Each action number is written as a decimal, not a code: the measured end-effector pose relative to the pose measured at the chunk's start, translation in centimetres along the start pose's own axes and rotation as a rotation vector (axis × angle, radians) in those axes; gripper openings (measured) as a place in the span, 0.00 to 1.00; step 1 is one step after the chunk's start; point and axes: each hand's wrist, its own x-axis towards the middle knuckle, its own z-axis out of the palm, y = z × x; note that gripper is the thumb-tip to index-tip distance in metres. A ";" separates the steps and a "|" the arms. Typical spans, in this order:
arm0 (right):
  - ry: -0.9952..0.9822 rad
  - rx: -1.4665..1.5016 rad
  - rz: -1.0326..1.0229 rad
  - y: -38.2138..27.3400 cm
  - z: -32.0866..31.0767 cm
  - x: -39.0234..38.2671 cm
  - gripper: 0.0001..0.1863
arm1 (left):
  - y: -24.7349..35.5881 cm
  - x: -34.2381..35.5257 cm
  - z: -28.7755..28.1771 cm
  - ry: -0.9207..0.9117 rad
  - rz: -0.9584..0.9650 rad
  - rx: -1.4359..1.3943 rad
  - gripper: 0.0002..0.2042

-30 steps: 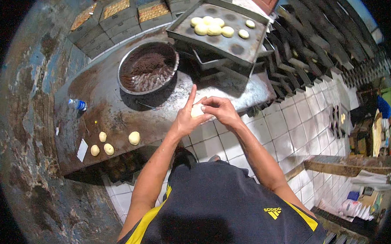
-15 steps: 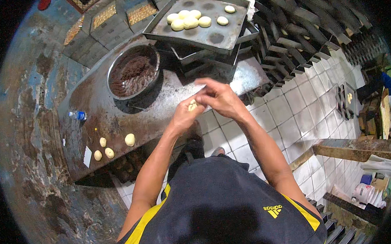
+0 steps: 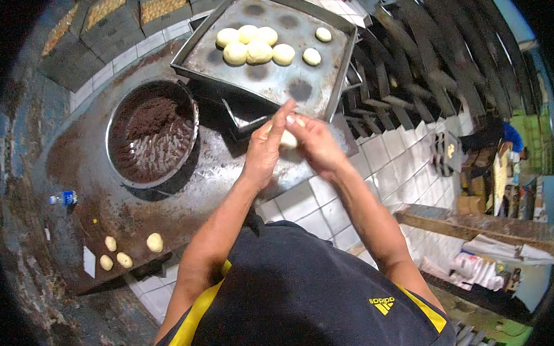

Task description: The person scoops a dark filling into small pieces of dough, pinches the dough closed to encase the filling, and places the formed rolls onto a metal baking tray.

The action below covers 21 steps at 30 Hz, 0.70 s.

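Observation:
Between my two hands is a pale dough ball [image 3: 288,139], partly hidden by the fingers. My left hand [image 3: 265,150] cups it from the left, fingers pointing up. From the right, my right hand [image 3: 319,145] wraps round it, thumb and fingertips meeting the left fingers. Both hands hover beside the near edge of a dark metal baking tray [image 3: 279,79]. Several round dough balls [image 3: 259,51] sit clustered on that tray, with two smaller flat ones [image 3: 312,56] at its right. Left of my hands stands a round metal bowl [image 3: 195,118] holding dark brown crumbly filling [image 3: 154,110].
Several small dough pieces [image 3: 154,242] lie at the worn table's [image 3: 185,205] near left, by a white card [image 3: 89,261]. A plastic bottle [image 3: 63,198] lies farther left. Stacked dark trays [image 3: 402,75] stand at right. Boxes of small pale items [image 3: 165,8] line the far left.
My hands have moved up toward the tray's near edge. The dough, creased in my left hand before, now shows as a smoother ball between both hands. The view has shifted too.

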 end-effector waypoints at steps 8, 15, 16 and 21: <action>0.105 -1.727 -0.683 0.3 -9.2 16.1 0.32 | 0.6 3.3 -7.7 0.155 0.193 0.110 0.23; -0.077 -1.752 -0.638 0.6 -8.6 18.4 0.26 | 1.1 2.4 -11.9 0.324 0.262 0.283 0.17; -0.159 -1.773 -0.602 0.9 -9.9 18.2 0.29 | 0.9 2.2 -11.7 0.326 0.251 0.280 0.17; 0.203 -1.370 -0.133 -7.0 -5.1 19.1 0.26 | 2.5 0.4 -11.7 0.436 0.327 0.399 0.14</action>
